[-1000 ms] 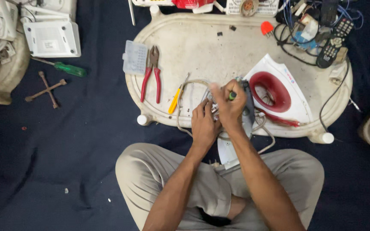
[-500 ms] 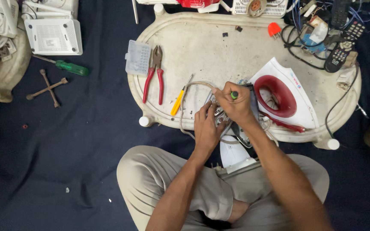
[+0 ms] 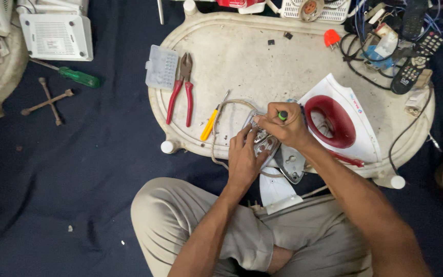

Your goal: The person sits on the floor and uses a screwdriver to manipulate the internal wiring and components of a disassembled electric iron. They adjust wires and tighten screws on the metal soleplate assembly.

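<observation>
Right hand (image 3: pixel 283 128) is closed around a green-capped screwdriver (image 3: pixel 282 115), held upright, tip hidden under the fist. Left hand (image 3: pixel 244 156) lies flat with fingers spread, pressing on the metal iron base (image 3: pixel 262 143). It holds the part down, not gripping it.

Iron base: bare grey metal plate, stripped of its shell, with shiny bits and holes on top. It sits at the 6 o'clock edge of the tray (image 3: pixel 242 56), partly overhanging toward the lap. A grey cord (image 3: pixel 221 115) loops out from it at 9 o'clock. White iron shell (image 3: pixel 355 125) with red handle ring (image 3: pixel 331 120) lies just beside it at 3 o'clock. Another white plastic piece (image 3: pixel 275 192) rests on the person's legs, below the plate.

Tray: oval, off-white, stained, short round feet. On it at 10 o'clock: red-handled pliers (image 3: pixel 180 95), a clear bit box (image 3: pixel 161 66), and a small yellow screwdriver (image 3: pixel 212 120) nearer the hands.

Surroundings: dark blue cloth (image 3: pixel 78 179) on the floor, the person sitting cross-legged in beige trousers. Far 10 o'clock: green screwdriver (image 3: pixel 73 76), a cross wrench (image 3: pixel 48 100), a white router-type box (image 3: pixel 56 36). At 1–2 o'clock: tangled wires, remote control (image 3: pixel 414 66), orange plug (image 3: pixel 333 38).
</observation>
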